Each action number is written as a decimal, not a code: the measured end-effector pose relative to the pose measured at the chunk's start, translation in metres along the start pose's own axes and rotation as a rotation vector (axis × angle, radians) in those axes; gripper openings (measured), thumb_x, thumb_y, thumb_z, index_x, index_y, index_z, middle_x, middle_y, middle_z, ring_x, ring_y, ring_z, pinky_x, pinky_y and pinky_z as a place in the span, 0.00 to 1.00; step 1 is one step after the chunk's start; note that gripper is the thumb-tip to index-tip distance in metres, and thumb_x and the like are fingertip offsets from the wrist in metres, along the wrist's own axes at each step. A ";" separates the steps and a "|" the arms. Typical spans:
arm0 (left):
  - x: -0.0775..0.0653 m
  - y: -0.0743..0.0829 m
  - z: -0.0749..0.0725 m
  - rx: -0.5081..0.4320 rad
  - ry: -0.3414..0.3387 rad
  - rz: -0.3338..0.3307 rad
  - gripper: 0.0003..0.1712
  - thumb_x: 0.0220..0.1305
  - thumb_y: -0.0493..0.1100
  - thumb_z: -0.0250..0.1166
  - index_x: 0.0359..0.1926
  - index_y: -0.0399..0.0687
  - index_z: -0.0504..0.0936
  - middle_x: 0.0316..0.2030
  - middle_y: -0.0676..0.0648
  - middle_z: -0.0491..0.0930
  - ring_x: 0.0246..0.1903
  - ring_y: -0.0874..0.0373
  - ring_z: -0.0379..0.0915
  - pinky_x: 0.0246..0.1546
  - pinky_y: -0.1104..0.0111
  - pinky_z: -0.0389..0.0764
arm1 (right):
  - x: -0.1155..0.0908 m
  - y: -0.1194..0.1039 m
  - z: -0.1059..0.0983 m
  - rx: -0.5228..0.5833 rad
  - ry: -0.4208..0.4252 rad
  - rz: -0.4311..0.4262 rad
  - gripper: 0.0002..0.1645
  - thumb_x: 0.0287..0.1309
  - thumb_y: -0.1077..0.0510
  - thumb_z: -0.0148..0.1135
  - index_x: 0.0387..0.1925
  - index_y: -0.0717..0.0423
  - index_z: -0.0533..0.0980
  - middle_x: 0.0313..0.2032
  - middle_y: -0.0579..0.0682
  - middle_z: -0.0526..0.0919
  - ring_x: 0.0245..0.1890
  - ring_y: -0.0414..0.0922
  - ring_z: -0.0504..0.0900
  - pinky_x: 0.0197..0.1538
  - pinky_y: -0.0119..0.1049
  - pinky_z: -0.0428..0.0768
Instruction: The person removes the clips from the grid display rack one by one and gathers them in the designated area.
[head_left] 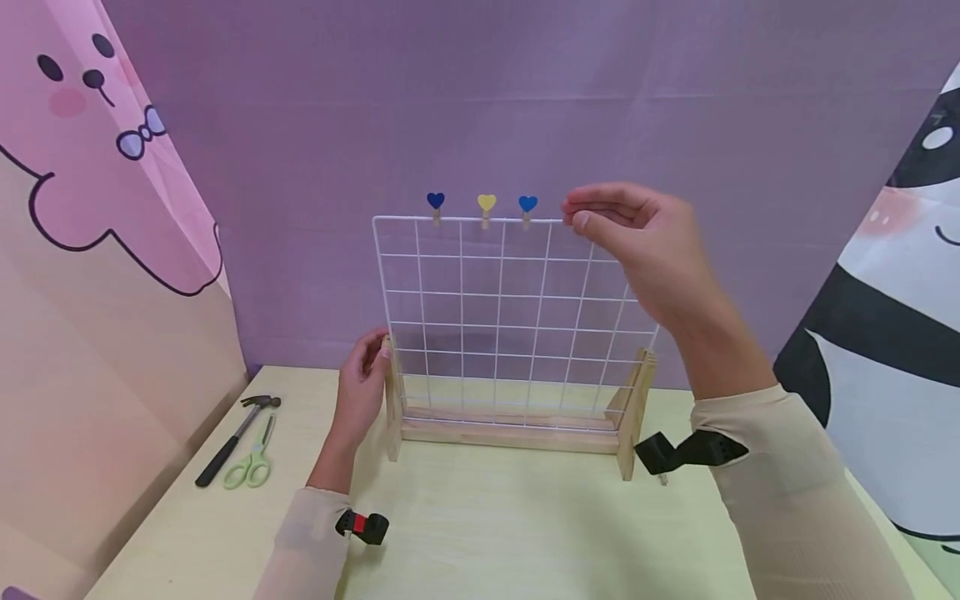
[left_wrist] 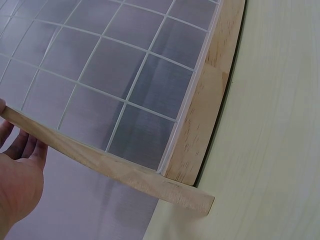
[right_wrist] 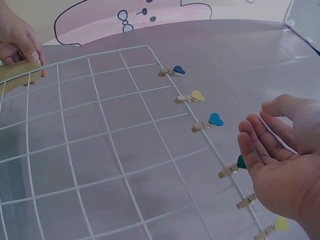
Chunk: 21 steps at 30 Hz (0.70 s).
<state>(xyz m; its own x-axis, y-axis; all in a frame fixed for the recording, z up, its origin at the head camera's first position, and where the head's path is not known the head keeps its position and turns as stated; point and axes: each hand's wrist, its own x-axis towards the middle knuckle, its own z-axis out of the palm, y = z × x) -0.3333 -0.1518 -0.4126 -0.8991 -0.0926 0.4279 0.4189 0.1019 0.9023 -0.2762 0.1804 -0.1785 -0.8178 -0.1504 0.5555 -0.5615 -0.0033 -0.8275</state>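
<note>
A white wire grid panel (head_left: 517, 296) stands upright in a wooden stand (head_left: 510, 435). Small heart-topped clothespins line its top wire: a dark blue one (head_left: 436, 201), a yellow one (head_left: 487, 203) and a blue one (head_left: 528, 204) show left of the right hand. Lower in the right wrist view come a green-hearted clothespin (right_wrist: 229, 171) and others, partly behind that hand. My left hand (head_left: 362, 385) grips the top of the stand's left upright (left_wrist: 107, 167), thumb and fingers on opposite sides. Beside the top wire, my right hand (head_left: 652, 242) holds nothing, its fingers loosely bent and thumb apart.
On the left of the table (head_left: 480, 533) lie a black-handled hammer (head_left: 238, 440) and light green scissors (head_left: 253, 458). A purple curtain (head_left: 525, 108) hangs behind the grid. Cartoon-printed cloths flank both sides, a pink bear left and a panda right.
</note>
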 end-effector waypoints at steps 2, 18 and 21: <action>0.000 0.000 0.000 0.001 0.002 0.003 0.21 0.80 0.38 0.53 0.69 0.40 0.72 0.62 0.36 0.76 0.54 0.59 0.71 0.52 0.82 0.75 | 0.006 -0.003 0.005 -0.013 0.005 0.004 0.16 0.64 0.64 0.69 0.52 0.64 0.83 0.46 0.49 0.89 0.49 0.43 0.87 0.58 0.26 0.81; 0.002 -0.003 0.000 0.005 0.009 0.000 0.21 0.80 0.38 0.54 0.69 0.40 0.72 0.62 0.38 0.76 0.55 0.57 0.71 0.53 0.84 0.75 | 0.057 -0.025 0.037 -0.109 -0.034 0.056 0.16 0.63 0.61 0.69 0.51 0.61 0.84 0.45 0.48 0.88 0.53 0.46 0.85 0.59 0.26 0.80; 0.002 -0.002 0.000 0.007 0.011 -0.007 0.21 0.80 0.38 0.53 0.69 0.40 0.72 0.62 0.38 0.76 0.55 0.58 0.72 0.54 0.84 0.74 | 0.063 -0.026 0.042 -0.136 -0.045 0.072 0.16 0.64 0.61 0.69 0.53 0.61 0.83 0.46 0.47 0.88 0.55 0.47 0.84 0.63 0.29 0.79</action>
<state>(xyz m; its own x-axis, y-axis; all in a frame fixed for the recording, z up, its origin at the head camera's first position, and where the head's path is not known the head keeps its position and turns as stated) -0.3358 -0.1518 -0.4136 -0.9004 -0.1039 0.4226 0.4122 0.1077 0.9047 -0.3077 0.1294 -0.1255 -0.8516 -0.1893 0.4888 -0.5163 0.1428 -0.8444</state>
